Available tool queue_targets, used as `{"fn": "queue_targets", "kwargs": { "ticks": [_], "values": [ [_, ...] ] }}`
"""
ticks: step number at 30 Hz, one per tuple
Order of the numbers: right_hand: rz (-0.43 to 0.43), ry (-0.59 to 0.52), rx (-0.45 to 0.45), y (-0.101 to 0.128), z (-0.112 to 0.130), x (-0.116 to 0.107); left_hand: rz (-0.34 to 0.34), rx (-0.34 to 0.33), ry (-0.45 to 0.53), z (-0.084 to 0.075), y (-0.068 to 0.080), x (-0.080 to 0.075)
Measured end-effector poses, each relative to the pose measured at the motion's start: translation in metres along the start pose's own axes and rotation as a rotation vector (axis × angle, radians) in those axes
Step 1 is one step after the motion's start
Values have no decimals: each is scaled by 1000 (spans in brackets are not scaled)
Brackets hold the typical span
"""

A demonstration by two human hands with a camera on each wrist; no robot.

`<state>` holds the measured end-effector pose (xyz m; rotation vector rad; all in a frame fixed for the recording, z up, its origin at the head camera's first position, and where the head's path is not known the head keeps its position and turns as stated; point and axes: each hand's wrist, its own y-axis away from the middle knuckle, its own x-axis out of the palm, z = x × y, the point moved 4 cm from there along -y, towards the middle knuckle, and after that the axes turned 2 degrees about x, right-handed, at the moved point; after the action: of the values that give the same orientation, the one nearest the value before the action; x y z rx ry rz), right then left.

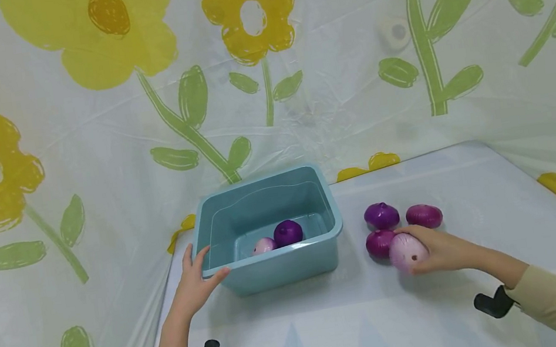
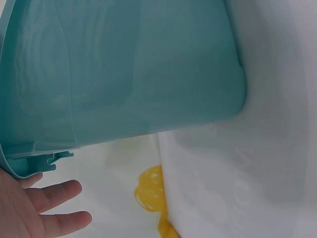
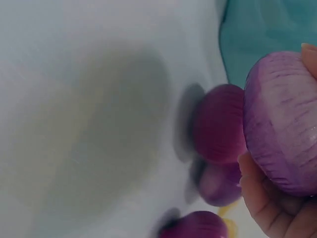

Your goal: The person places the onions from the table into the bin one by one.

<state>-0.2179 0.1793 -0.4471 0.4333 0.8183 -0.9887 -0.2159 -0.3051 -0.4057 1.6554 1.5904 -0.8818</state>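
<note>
Two onions (image 1: 277,237) lie in the tub (image 1: 271,275), four onions (image 1: 402,227) right of it.

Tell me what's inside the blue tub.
Inside the blue tub lie a dark purple onion and a pale pink onion. The near wall hides the floor in front of them.

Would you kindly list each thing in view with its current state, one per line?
Teal bin: upright on the table, two onions inside.
Dark purple onion: lying in the bin.
Pale pink onion: lying in the bin.
Pale onion: gripped by the right hand.
Three dark onions: loose on the table.
Left hand: holding the bin's rim.
Right hand: curled round the pale onion.
</note>
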Motion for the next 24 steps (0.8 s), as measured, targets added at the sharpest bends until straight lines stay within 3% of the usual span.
{"fn": "queue_targets", "kwargs": {
  "ticks": [6,12,24],
  "values": [
    [12,-13,26,-11,10,-22,1,-1,0,0,0,0],
    [8,-14,-12,-26,18,-36,-4,1,3,0,0,0],
    [1,54,7,-56,48,-67,5,-7,10,-2,1,-2]
  ]
}}
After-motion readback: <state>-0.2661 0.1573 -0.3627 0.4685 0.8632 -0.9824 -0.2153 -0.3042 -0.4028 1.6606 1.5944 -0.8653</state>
